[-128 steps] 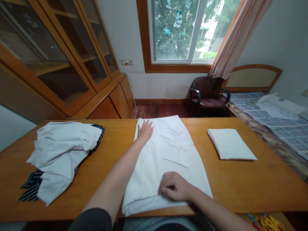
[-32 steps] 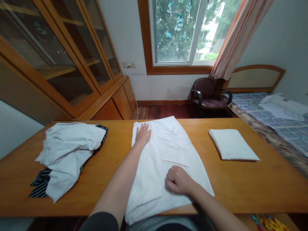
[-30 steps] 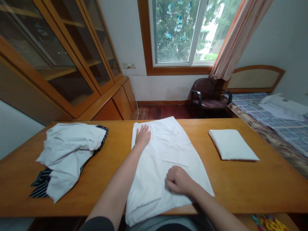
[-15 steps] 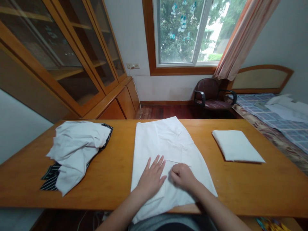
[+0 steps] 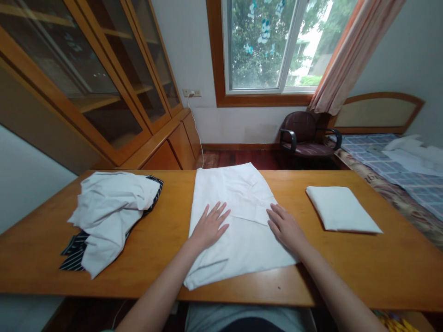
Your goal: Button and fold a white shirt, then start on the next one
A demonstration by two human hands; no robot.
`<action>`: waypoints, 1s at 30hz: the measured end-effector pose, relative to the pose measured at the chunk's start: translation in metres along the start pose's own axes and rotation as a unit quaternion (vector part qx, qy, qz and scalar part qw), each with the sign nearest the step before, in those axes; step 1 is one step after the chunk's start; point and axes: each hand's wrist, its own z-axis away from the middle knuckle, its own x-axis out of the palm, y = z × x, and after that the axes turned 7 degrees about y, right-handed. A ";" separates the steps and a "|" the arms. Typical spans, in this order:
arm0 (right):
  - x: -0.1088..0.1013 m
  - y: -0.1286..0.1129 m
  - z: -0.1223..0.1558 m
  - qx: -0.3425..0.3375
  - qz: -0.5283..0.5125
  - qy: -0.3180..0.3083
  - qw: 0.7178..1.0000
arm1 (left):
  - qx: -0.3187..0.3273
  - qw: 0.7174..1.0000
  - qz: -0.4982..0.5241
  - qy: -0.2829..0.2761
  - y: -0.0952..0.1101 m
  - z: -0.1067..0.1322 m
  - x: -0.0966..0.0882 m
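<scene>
A white cloth garment [image 5: 238,244] lies spread on the wooden table in front of me, with folded layers and a few creases near its far end. My left hand [image 5: 210,227] rests flat on its left part, fingers spread. On the garment's right edge lies my right hand [image 5: 285,228], palm down with the fingers stretched out and slightly apart. Neither hand grips the fabric. What kind of garment it is, I cannot tell.
At the left of the table [image 5: 346,276] lies a crumpled white cloth [image 5: 107,207] over a black striped cloth [image 5: 73,258]. A neatly folded white cloth [image 5: 341,208] sits at the right. Beyond stand a glass-fronted cabinet [image 5: 145,138], an armchair [image 5: 304,133] and a bed [image 5: 398,157].
The near end of the garment has shifted away from me, off the table's front edge. My right hand has opened from a fist and moved right; my left hand has moved slightly forward.
</scene>
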 end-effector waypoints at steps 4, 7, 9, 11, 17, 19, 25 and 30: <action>0.003 0.006 0.005 -0.014 0.051 -0.020 0.998 | 0.030 0.999 0.019 -0.005 -0.028 -0.014 -0.001; 0.004 0.001 0.005 -0.016 0.075 -0.020 0.997 | 0.021 1.000 0.017 -0.009 -0.046 -0.021 -0.002; 0.004 -0.002 0.005 -0.014 0.083 -0.017 0.996 | 0.001 1.000 0.007 -0.001 -0.051 -0.022 -0.002; 0.005 -0.003 0.005 -0.008 0.087 -0.016 0.996 | 0.002 1.000 0.002 0.009 -0.048 -0.019 -0.004; 0.007 -0.008 0.009 0.017 0.105 -0.024 0.994 | 0.120 0.993 0.013 -0.006 -0.001 0.015 -0.014; 0.007 -0.010 0.011 0.021 0.109 -0.027 0.993 | 0.142 0.989 0.021 -0.019 0.015 0.030 -0.020; 0.003 -0.011 0.020 0.004 0.105 -0.034 0.994 | 0.187 0.978 0.076 -0.061 0.030 0.054 -0.043; -0.002 -0.009 0.030 -0.008 0.101 -0.035 0.994 | 0.199 0.968 0.110 -0.107 0.018 0.057 -0.055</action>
